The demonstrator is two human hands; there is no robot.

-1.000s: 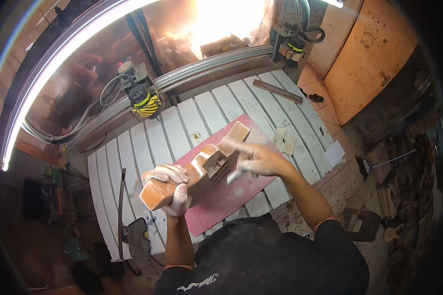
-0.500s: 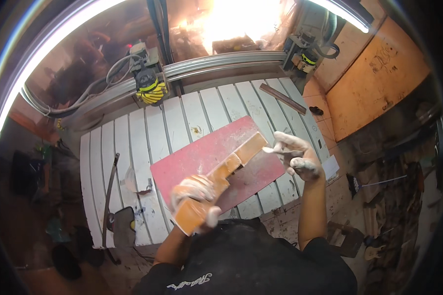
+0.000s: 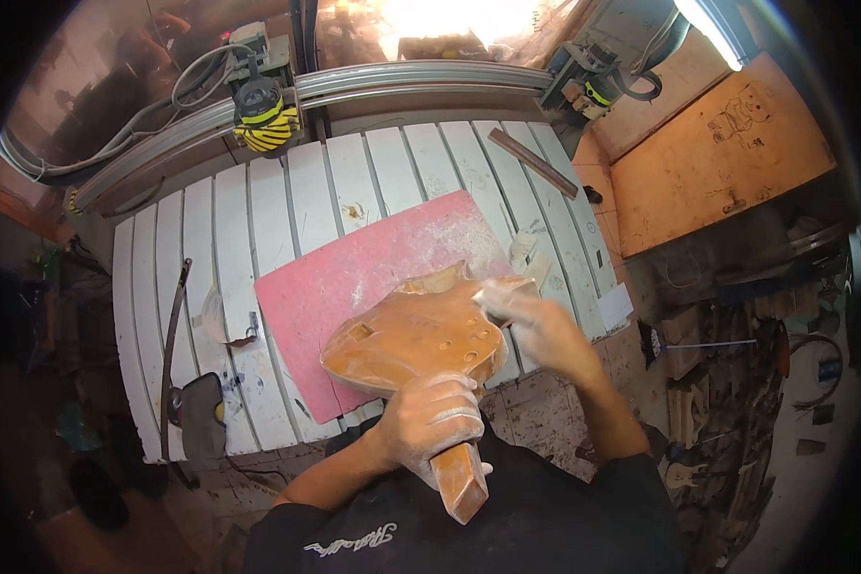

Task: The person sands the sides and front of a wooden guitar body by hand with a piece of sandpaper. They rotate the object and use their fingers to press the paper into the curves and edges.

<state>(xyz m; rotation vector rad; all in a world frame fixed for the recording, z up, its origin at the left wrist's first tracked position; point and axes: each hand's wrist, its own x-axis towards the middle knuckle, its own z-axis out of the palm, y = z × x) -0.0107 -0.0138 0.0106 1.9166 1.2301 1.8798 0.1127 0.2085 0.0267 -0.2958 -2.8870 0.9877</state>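
Two dusty hands worked: the left hand (image 3: 434, 418) tightly clasped an orange-brown, guitar-shaped wooden body (image 3: 407, 337) by its narrow end over a pink rectangular board (image 3: 306, 292); the right hand (image 3: 543, 327) blurred at the body's far edge, finger spread and hold unclear. We judged it edge-rubbing, next needing firm support.

room over pink board (image 3: 354, 263), far left, wooden body (image 3: 413, 331) blocking nearer

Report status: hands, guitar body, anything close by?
Left hand closed around the bar-like end of the guitar body. Right hand at its far right edge, blurred, grip unclear. Dusty pink board beyond it on the slatted white table.
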